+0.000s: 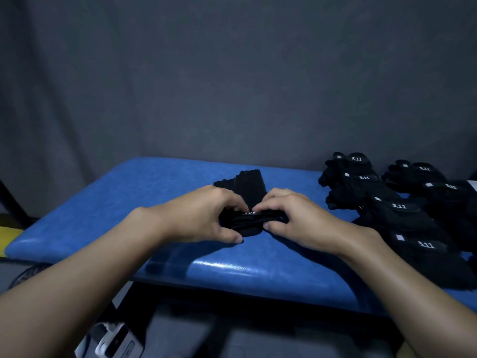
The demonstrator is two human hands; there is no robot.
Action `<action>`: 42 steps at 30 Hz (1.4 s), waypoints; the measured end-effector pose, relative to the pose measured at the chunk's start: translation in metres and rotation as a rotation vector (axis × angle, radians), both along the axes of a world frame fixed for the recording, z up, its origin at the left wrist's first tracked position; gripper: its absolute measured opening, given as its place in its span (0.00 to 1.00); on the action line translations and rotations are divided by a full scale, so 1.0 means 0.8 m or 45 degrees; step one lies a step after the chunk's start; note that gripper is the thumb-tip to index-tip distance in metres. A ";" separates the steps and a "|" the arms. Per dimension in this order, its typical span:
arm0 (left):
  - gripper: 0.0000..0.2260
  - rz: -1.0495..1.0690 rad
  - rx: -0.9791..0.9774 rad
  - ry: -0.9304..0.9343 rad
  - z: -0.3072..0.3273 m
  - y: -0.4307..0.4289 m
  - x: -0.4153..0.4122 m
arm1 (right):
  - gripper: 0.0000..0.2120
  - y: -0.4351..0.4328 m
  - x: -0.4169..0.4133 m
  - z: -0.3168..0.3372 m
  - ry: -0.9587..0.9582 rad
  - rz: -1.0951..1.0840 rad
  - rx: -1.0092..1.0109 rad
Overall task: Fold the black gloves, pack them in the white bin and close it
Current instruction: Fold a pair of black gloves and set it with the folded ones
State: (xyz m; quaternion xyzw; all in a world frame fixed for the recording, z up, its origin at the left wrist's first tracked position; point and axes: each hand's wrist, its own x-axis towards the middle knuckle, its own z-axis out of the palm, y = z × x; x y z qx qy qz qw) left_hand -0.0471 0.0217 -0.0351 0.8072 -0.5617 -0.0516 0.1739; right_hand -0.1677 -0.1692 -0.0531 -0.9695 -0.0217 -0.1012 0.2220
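I'm looking down at a blue padded bench [108,200]. A grey cloth [232,73] is hanging behind it, something yellow [9,236] is peeking out far left, and a white gadget [113,339] is lying underneath.

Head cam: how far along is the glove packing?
Done: nothing visibly packed; no white bin can be made out in view. In hand: the left hand and right hand both grip the near end of one black glove on the blue table, apparently mid-fold. Left: the pile of black gloves at the right looks unfolded; then packing and closing the bin.
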 end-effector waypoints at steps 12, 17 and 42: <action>0.06 0.018 -0.021 -0.315 0.006 -0.006 -0.005 | 0.16 0.000 -0.005 0.010 0.001 -0.066 0.112; 0.10 0.049 -0.198 -0.124 0.003 -0.005 0.000 | 0.21 -0.001 -0.005 0.006 -0.063 -0.093 0.176; 0.04 0.575 -0.547 0.275 -0.024 -0.025 0.029 | 0.26 -0.002 0.027 -0.003 -0.175 -0.172 0.295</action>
